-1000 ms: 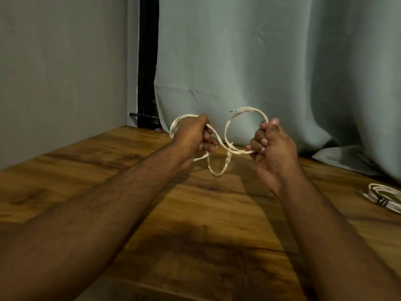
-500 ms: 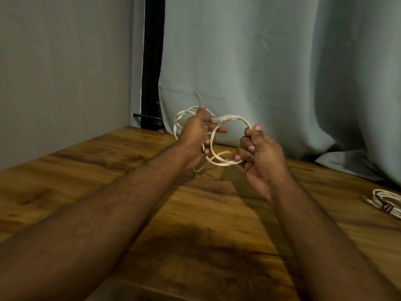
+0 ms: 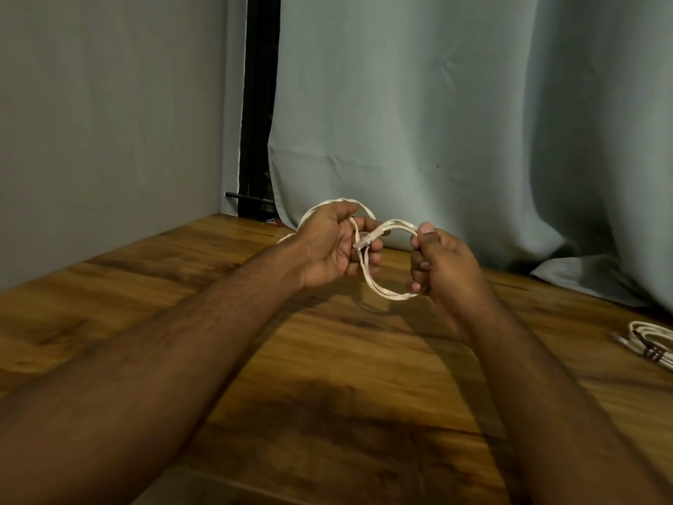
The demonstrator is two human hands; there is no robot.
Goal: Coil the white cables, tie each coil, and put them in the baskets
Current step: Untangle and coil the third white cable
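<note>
White cable [image 3: 368, 275] loops held above table [image 3: 327, 359]; left hand [image 3: 333, 249] fingers curled round loop, plug end at fingertips; right hand [image 3: 442, 266] clenched round other loop

Wooden table [image 3: 327, 359]; grey wall [image 3: 109, 122]; pale curtain [image 3: 437, 103].

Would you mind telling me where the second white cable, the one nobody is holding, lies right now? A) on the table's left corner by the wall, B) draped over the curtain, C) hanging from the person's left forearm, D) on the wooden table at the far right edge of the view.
D: the coiled white cable with a dark tie lies flat on the wooden table at the right edge, apart from both hands.
</note>
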